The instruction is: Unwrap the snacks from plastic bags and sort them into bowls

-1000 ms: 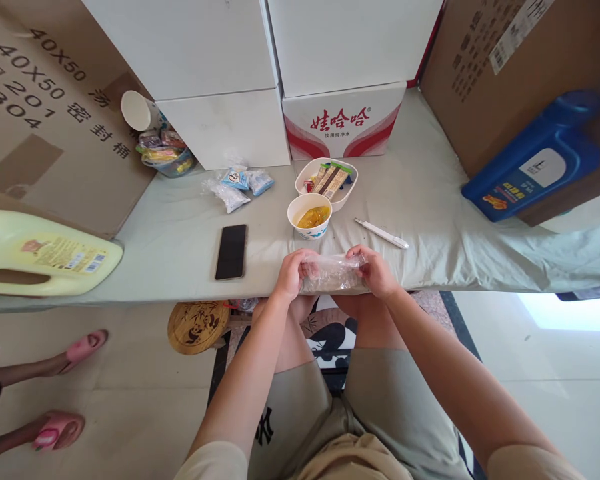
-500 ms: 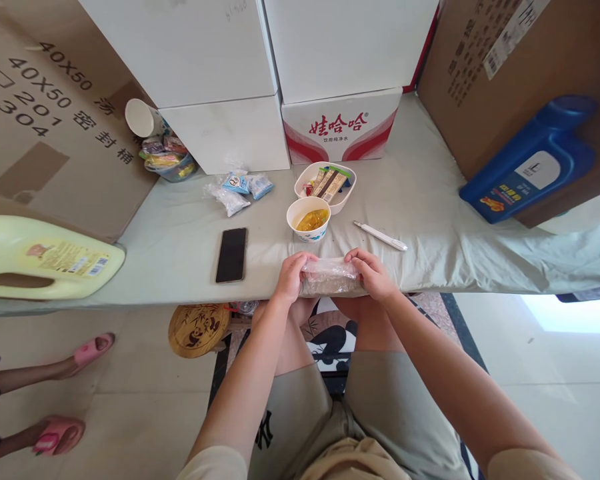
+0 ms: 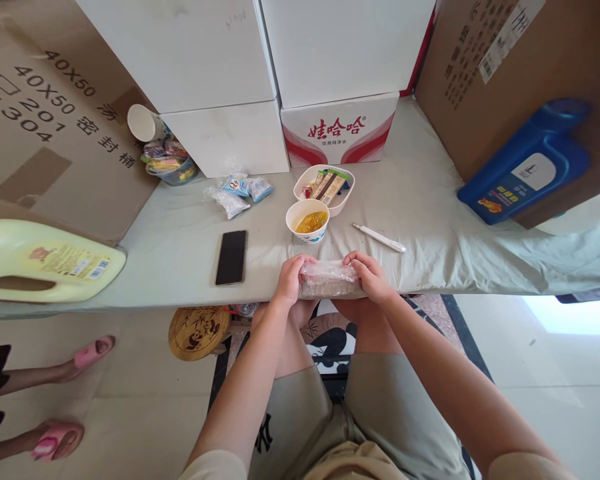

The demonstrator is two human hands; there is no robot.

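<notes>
left hand (image 3: pixel 291 279): thumb and fingers pinching one end of the clear plastic bag (image 3: pixel 330 278)
right hand (image 3: pixel 371 273): gripping the opposite end, fingers curled at the upper edge
clear plastic bag: stretched crosswise between both hands, at the table's front edge, nearest the knees; contents, if any, too hard to tell
paper bowl (image 3: pixel 307 237): just beyond the bag, upright, with a glossy amber mass (image 3: pixel 313 222) inside
white tray (image 3: pixel 339 206): right behind the bowl, partly hidden by it, loaded with wrapped bars (image 3: pixel 330 187)
white pen-like stick (image 3: pixel 379 237): lying aslant beyond the right hand
phone (image 3: pixel 231 257): flat, dark screen up, left of the left hand
small packets (image 3: pixel 237 190): bunched behind the phone
pale green cloth (image 3: pixel 265 250): spread beneath everything on the table
</notes>
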